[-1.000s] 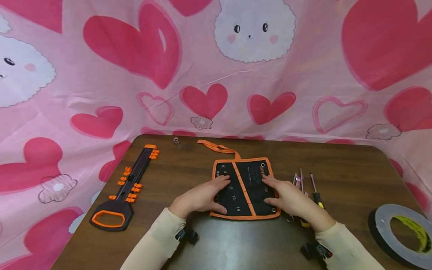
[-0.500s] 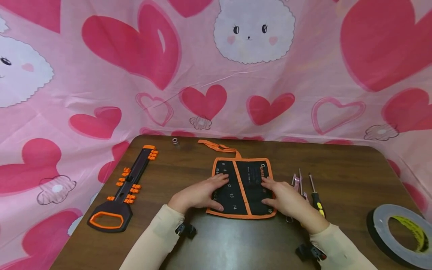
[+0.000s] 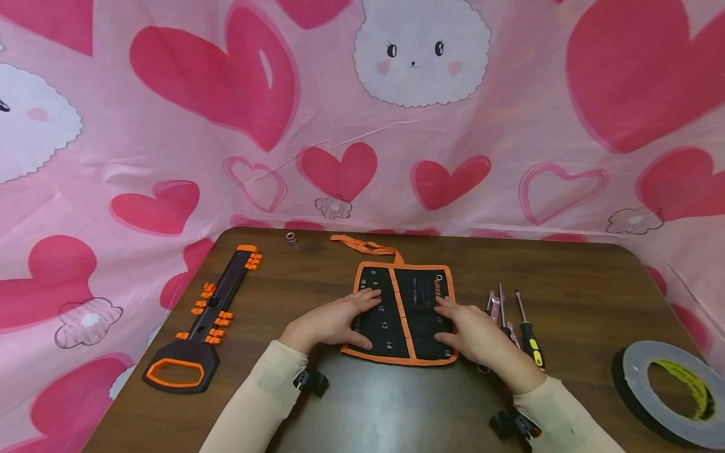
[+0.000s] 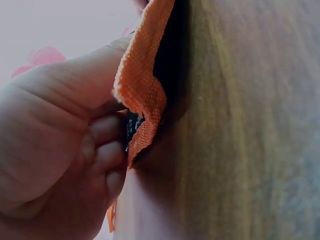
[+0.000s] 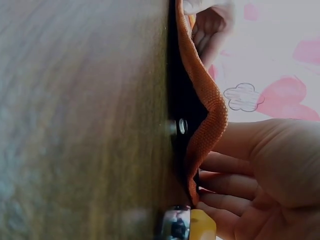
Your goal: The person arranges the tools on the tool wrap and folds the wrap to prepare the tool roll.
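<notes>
A black fabric tool roll with orange trim lies unfolded on the brown table, numbers printed on its left panel. Its orange tie strap trails out at the back. My left hand rests on the left side of the roll, thumb near the front edge, fingers spread over the panel. On the right side my right hand presses with fingers and thumb on top of the fabric. Both wrist views show the orange edge wavy and lifted off the tabletop, with the fingers on its upper face.
Right of the roll lie a black-and-yellow screwdriver and a pink tool, partly behind the right hand. A grey tape roll sits at far right. Left is a black-and-orange clip rack; a small metal socket stands behind.
The front part of the tool roll has slid slightly left with both hands on it. My right hand has shifted left, uncovering more of the screwdriver. The view has turned slightly.
</notes>
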Tool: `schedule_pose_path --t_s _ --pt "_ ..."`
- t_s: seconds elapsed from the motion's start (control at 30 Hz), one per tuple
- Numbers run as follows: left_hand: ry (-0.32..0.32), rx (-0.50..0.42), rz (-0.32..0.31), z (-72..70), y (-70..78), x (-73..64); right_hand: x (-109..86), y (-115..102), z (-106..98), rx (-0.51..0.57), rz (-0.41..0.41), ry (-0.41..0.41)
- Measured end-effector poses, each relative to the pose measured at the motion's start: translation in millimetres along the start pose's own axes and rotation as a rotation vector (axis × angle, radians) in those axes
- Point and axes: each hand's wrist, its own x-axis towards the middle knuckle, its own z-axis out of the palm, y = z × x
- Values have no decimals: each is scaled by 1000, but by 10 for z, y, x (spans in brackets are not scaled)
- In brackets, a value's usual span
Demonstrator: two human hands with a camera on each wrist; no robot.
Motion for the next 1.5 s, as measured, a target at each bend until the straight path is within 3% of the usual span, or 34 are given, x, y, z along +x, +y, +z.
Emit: schedule_pose_path --t_s 0.47,0.8,1.07,1.5 --pt "3 19 -4 12 -24 1 -9 54 -25 34 -26 30" --pt "-4 75 5 4 30 -10 -260 169 -219 83 -25 240" --pt "11 78 39 -2 58 -90 -462 306 -309 103 14 353" --pt "-27 70 25 72 61 -102 -736 487 -288 88 71 427"
